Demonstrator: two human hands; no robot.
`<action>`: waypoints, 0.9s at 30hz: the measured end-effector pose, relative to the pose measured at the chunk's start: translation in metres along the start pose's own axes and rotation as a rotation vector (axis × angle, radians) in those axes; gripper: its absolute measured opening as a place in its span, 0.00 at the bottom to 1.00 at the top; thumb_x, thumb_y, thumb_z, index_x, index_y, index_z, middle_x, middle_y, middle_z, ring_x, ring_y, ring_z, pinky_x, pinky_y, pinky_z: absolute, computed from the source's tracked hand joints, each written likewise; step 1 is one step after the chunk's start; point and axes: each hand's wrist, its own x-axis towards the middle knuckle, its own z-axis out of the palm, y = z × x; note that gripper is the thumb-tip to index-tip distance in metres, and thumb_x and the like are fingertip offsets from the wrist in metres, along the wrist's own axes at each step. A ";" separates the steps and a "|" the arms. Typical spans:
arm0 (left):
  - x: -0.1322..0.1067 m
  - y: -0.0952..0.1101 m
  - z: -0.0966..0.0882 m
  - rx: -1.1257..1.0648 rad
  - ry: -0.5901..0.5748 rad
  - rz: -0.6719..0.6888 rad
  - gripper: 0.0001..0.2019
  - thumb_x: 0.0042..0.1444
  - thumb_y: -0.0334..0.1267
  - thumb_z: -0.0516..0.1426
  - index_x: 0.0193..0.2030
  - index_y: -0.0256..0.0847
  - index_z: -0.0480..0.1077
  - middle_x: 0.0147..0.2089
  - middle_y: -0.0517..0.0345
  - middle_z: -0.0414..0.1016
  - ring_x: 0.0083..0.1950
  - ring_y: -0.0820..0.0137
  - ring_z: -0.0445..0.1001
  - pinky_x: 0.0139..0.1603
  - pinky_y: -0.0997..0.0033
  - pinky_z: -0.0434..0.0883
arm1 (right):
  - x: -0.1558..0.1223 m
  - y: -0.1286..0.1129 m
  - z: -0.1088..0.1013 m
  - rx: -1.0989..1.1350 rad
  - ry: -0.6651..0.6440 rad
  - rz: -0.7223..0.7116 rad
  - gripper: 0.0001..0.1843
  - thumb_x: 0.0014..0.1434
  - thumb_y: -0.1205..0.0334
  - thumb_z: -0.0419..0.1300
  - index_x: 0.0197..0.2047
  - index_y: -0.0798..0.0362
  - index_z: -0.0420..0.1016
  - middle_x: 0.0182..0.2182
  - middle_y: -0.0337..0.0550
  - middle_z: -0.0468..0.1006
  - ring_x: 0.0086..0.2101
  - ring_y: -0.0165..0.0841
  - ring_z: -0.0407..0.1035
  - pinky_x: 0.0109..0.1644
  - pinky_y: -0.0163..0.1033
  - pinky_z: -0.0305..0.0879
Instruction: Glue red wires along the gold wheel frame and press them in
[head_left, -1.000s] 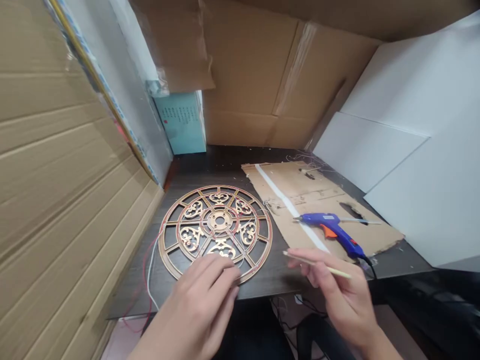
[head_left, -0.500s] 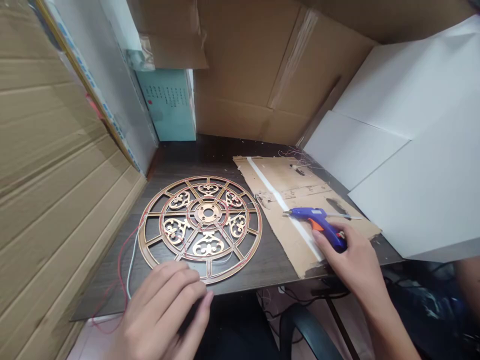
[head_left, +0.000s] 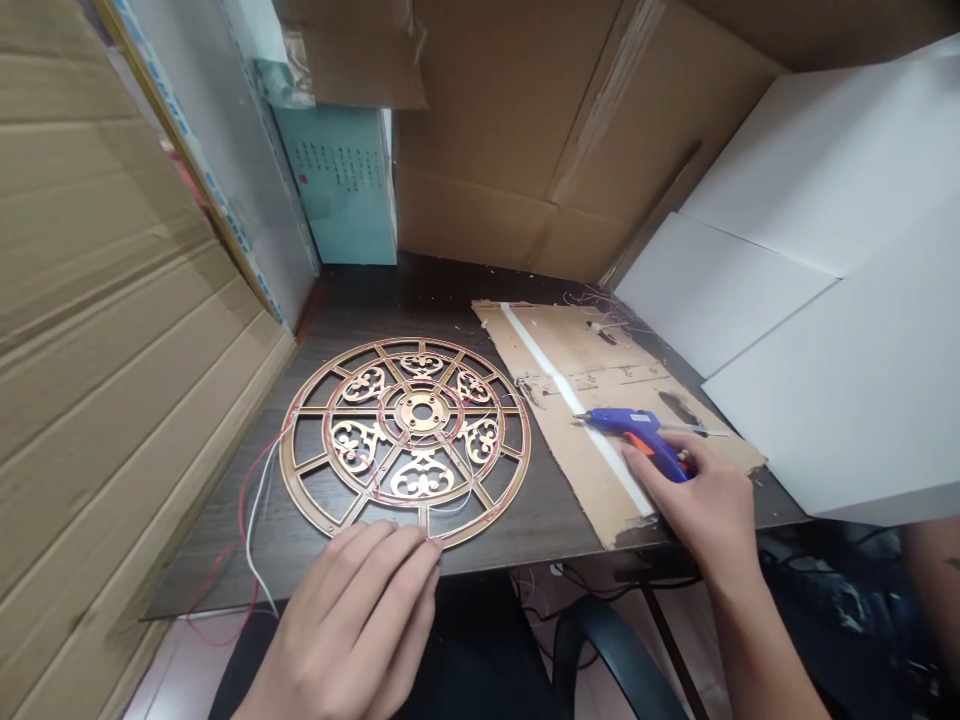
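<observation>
Dark wood makes up the bench (head_left: 450, 300), walled in by brown cardboard (head_left: 510, 130) at the back and left, white boards (head_left: 847, 300) on the right and a pale teal box (head_left: 345, 190) in the far corner. A round golden fretwork disc (head_left: 421, 410) lies flat on the left half, with thin red and white wires (head_left: 247, 520) trailing off its left edge over the bench front. The left hand (head_left: 352, 620) is flat, fingers stretched out side by side, holding nothing; its fingertips meet the near rim of the disc. Just right of the disc lies a torn cardboard sheet (head_left: 577, 350) crossed by a white strip (head_left: 547, 365). On it rests a blue glue gun (head_left: 630, 425) with an orange trigger, nozzle pointing left. The right hand (head_left: 709, 505) is wrapped around its handle, forefinger beside the trigger.
</observation>
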 end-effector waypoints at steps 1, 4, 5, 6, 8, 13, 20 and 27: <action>-0.001 0.000 0.000 -0.012 -0.001 -0.008 0.16 0.57 0.17 0.64 0.51 0.30 0.77 0.50 0.50 0.78 0.54 0.65 0.73 0.61 0.58 0.70 | 0.001 0.001 -0.001 0.014 0.020 0.000 0.31 0.48 0.32 0.70 0.41 0.50 0.85 0.40 0.48 0.84 0.40 0.51 0.77 0.46 0.51 0.68; -0.002 0.000 0.001 -0.032 -0.012 -0.033 0.16 0.59 0.17 0.63 0.52 0.31 0.76 0.51 0.50 0.78 0.54 0.65 0.73 0.63 0.58 0.69 | 0.002 0.003 -0.004 0.060 0.093 -0.014 0.30 0.49 0.33 0.70 0.39 0.53 0.85 0.33 0.49 0.83 0.34 0.47 0.74 0.41 0.49 0.69; -0.001 0.000 0.001 -0.039 -0.020 -0.044 0.15 0.59 0.17 0.62 0.51 0.31 0.76 0.51 0.50 0.78 0.55 0.65 0.73 0.63 0.58 0.69 | 0.000 0.003 -0.006 0.076 0.116 -0.029 0.30 0.49 0.33 0.70 0.39 0.53 0.85 0.33 0.49 0.82 0.33 0.45 0.74 0.40 0.49 0.69; 0.000 0.000 0.000 -0.050 -0.030 -0.056 0.15 0.60 0.17 0.62 0.51 0.32 0.76 0.51 0.50 0.77 0.55 0.66 0.73 0.63 0.59 0.69 | -0.003 0.001 -0.008 0.093 0.135 -0.051 0.31 0.50 0.32 0.70 0.40 0.54 0.85 0.35 0.49 0.82 0.33 0.45 0.73 0.40 0.48 0.69; 0.002 0.001 -0.001 -0.072 -0.042 -0.089 0.13 0.62 0.18 0.60 0.50 0.32 0.76 0.50 0.51 0.77 0.54 0.68 0.72 0.62 0.62 0.69 | -0.013 -0.005 -0.012 0.128 0.146 -0.117 0.31 0.52 0.33 0.71 0.43 0.53 0.84 0.40 0.48 0.83 0.36 0.43 0.74 0.42 0.46 0.70; 0.008 0.002 -0.003 -0.108 -0.061 -0.153 0.11 0.63 0.19 0.60 0.49 0.33 0.75 0.48 0.52 0.75 0.52 0.71 0.71 0.58 0.66 0.69 | -0.052 -0.039 -0.015 0.170 0.126 -0.529 0.15 0.61 0.55 0.72 0.49 0.52 0.80 0.42 0.42 0.80 0.38 0.34 0.74 0.41 0.37 0.70; 0.006 0.001 -0.003 -0.109 -0.088 -0.152 0.11 0.62 0.20 0.60 0.49 0.33 0.75 0.47 0.53 0.74 0.51 0.71 0.71 0.57 0.66 0.69 | -0.077 -0.066 -0.006 0.199 0.114 -0.714 0.16 0.61 0.65 0.72 0.51 0.57 0.78 0.44 0.46 0.78 0.42 0.33 0.75 0.41 0.34 0.73; 0.007 0.002 -0.003 -0.095 -0.076 -0.165 0.12 0.62 0.19 0.60 0.49 0.35 0.74 0.47 0.54 0.75 0.50 0.71 0.71 0.56 0.66 0.69 | -0.079 -0.066 -0.001 0.197 0.116 -0.729 0.15 0.62 0.65 0.71 0.52 0.55 0.78 0.44 0.47 0.78 0.41 0.36 0.76 0.39 0.37 0.75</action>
